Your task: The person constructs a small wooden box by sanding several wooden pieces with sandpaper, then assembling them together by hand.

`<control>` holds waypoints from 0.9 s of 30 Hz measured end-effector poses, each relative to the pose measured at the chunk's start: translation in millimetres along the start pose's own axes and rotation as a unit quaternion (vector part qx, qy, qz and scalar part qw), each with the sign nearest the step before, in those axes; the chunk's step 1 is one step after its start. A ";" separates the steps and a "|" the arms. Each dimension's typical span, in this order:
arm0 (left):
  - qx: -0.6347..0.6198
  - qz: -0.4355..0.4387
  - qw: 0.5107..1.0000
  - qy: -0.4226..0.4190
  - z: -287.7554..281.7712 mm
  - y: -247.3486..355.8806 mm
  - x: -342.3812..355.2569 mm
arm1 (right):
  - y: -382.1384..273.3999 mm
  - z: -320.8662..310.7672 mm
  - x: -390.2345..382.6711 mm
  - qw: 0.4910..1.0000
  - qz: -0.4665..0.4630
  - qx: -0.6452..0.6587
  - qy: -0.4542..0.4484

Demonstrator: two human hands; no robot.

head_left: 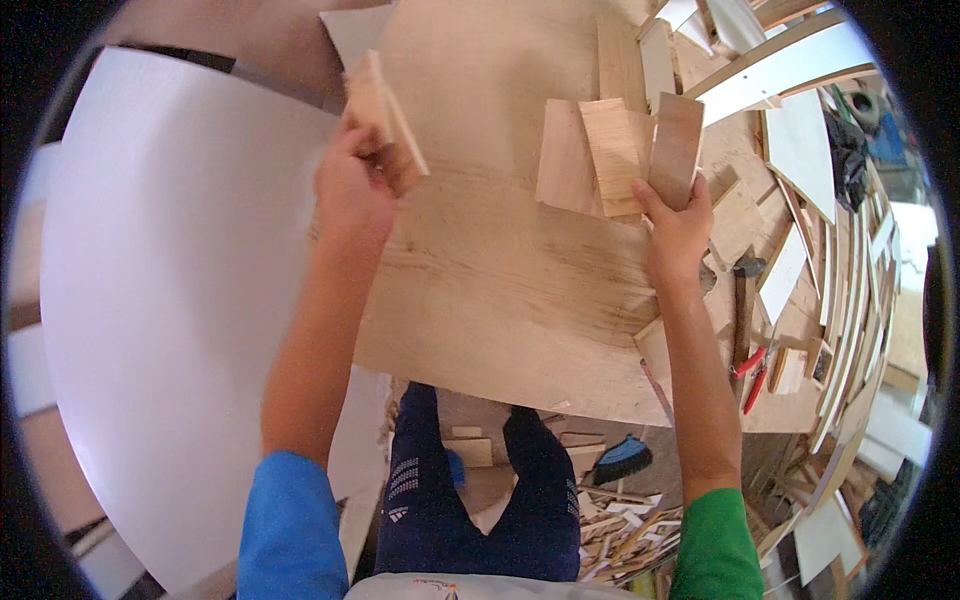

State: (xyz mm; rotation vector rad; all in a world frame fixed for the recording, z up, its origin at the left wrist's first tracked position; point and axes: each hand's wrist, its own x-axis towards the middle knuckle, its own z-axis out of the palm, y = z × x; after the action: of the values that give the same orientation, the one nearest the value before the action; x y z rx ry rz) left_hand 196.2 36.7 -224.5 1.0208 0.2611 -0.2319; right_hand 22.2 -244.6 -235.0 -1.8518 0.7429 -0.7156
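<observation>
Pale shirt front (540, 590) at six o'clock, nearest the lens; beyond it, a plywood top (480, 290) fills the centre.

Left hand (358, 182), at eleven o'clock: fingers clamped on thin wood strips (368, 105), held above the top. Edges blurred; exact count cannot be confirmed. The nearest strip's long axis runs roughly from eleven to five.

Right hand (682, 222), at two o'clock: thumb and fingers closed about the lower end of a brown slat (678, 140), long axis nearly twelve to six, tipped slightly toward one.

Two loose pieces, a pale block (610, 150) overlapping a reddish block (566, 160), lie at ten o'clock from the right hand, which is plainly the nearer; from the left hand they lie at three, well apart. Whether the right thumb touches the pale block cannot be determined.

Also noted: hammer (743, 315) at three o'clock, red-handled pliers (750, 364) just below it.
</observation>
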 end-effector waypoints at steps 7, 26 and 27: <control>-0.072 0.119 0.982 0.128 -63.6 -10.0 -110.9 | 41.4 -26.2 -6.0 0.999 -0.001 0.039 -0.035; -0.083 0.157 0.938 0.298 -122.4 -54.8 -216.6 | 30.8 -23.3 -32.5 0.985 0.053 0.145 -0.079; -0.079 0.157 0.937 0.303 -120.5 -57.6 -219.4 | 27.0 -23.0 -32.7 0.982 0.068 0.162 -0.073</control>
State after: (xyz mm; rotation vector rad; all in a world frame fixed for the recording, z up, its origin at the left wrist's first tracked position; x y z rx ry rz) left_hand -41.7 126.6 -260.5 0.9363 0.6570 0.4010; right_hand -20.7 -242.0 -256.8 -1.5242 0.6100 -0.5682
